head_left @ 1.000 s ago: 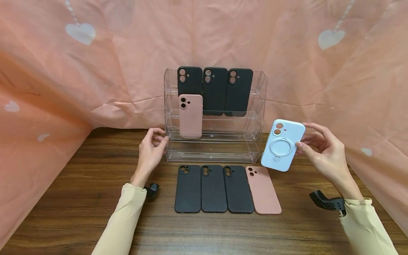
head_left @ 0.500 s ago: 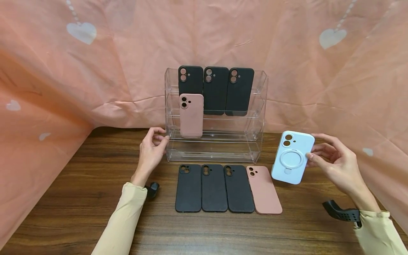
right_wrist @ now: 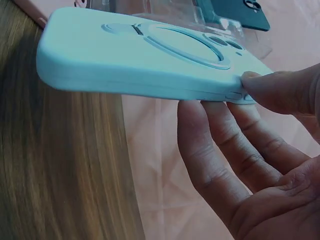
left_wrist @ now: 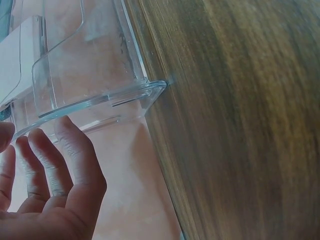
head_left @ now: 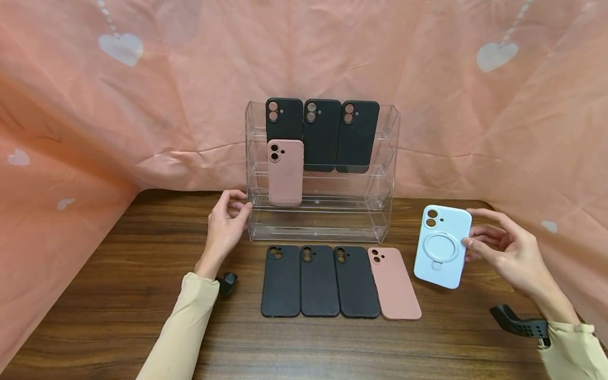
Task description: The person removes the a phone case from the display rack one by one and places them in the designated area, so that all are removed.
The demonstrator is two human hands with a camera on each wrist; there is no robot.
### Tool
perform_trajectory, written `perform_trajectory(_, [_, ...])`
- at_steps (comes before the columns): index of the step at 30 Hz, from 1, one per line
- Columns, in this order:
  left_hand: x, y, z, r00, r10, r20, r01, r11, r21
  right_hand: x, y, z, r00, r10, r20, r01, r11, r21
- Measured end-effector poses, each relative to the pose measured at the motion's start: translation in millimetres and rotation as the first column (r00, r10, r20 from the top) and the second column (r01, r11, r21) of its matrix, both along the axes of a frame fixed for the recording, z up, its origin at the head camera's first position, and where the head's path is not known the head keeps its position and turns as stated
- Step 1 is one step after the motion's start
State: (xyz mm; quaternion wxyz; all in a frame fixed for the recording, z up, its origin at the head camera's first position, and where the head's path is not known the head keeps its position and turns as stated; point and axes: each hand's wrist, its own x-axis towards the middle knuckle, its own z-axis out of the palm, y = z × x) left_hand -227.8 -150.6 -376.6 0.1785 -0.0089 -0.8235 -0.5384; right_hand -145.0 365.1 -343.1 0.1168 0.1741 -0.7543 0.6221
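Note:
My right hand [head_left: 510, 250] pinches a light blue phone case [head_left: 429, 266] by its right edge, thumb on the back face and fingers underneath. A ring stand [right_wrist: 185, 45] is set in the case's back, near the camera holes. The case is tilted above the table, right of a flat pink case [head_left: 396, 285]. At the left side of a clear tiered display stand [head_left: 313, 232], my left hand [head_left: 225, 224] holds the side panel with curled fingers and thumb. In the left wrist view the fingertips [left_wrist: 64, 125] meet the panel's edge.
Three black cases [head_left: 319, 282] lie in a row before the stand, beside the pink one. Three more black cases [head_left: 321, 134] stand on its upper tier, with a pink case [head_left: 285, 174] on the tier below. A peach curtain [head_left: 190, 105] hangs behind and beside the wooden table [head_left: 119, 295].
My right hand has carried the light blue case to the right and down, toward the table's right side, away from the stand. My left hand has stayed at the stand's side.

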Motion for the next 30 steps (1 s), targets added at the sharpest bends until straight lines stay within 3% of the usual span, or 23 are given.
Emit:
perform_trajectory(9, [0.1, 0.5, -1.2, 1.000, 0.000, 0.000, 0.000, 1.000, 0.001, 0.0, 9.8, -5.3, 0.998, 0.055, 0.008, -0.054, 0.994, -0.094])
perform_trajectory(21, [-0.6, 0.2, 1.8, 1.000, -0.003, -0.007, 0.003, 1.000, 0.016, -1.1, 22.2, -11.3, 0.987, 0.114, 0.113, -0.100, 0.987, -0.122])
perform_trajectory(30, [-2.2, 1.0, -0.7, 1.000, 0.007, 0.000, -0.007, 1.000, 0.011, -3.1, 29.2, -19.2, 0.972, 0.181, 0.151, -0.180, 0.983, -0.024])
